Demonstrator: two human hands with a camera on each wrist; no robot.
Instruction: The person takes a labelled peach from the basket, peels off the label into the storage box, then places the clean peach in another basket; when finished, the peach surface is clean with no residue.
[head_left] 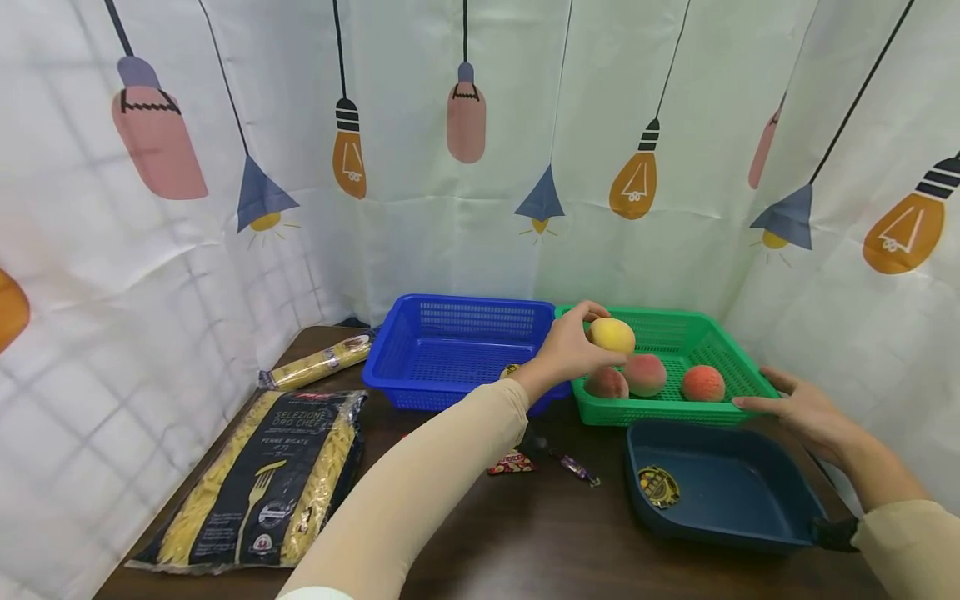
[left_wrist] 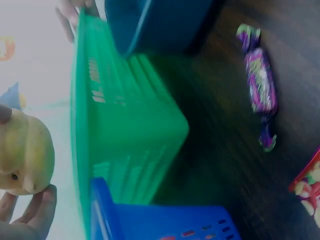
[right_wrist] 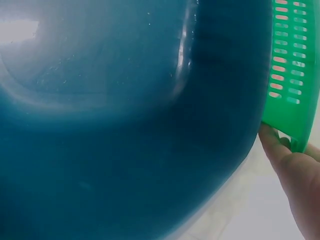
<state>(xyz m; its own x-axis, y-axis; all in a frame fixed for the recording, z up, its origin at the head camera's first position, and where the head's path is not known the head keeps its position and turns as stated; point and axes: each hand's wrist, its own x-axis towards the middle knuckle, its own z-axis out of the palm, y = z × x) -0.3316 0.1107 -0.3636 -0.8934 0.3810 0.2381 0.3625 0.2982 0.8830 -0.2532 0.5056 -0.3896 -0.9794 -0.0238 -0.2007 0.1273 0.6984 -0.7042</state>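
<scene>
My left hand (head_left: 572,343) holds a round yellow fruit (head_left: 612,336) above the left side of the green basket (head_left: 611,411). In the left wrist view, the fruit (left_wrist: 27,150) shows a groove and a small dark spot, with fingertips against it. Inside the basket lie 3 pinkish peaches, one of them the reddish peach (head_left: 703,383) on the right. At the basket's right front corner, my right hand (head_left: 813,417) grips the rim. The right wrist view shows that hand (right_wrist: 295,175) with fingers and thumb about the green corner.
A blue basket (head_left: 386,367) stands left of the green one. In front is a dark blue tub (head_left: 742,483) with a round gold-and-black packet (head_left: 658,487). A wrapped candy (head_left: 575,468), a red packet (head_left: 512,462), a penne bag (head_left: 262,483) and a yellow pasta pack (head_left: 318,361) lie on the table.
</scene>
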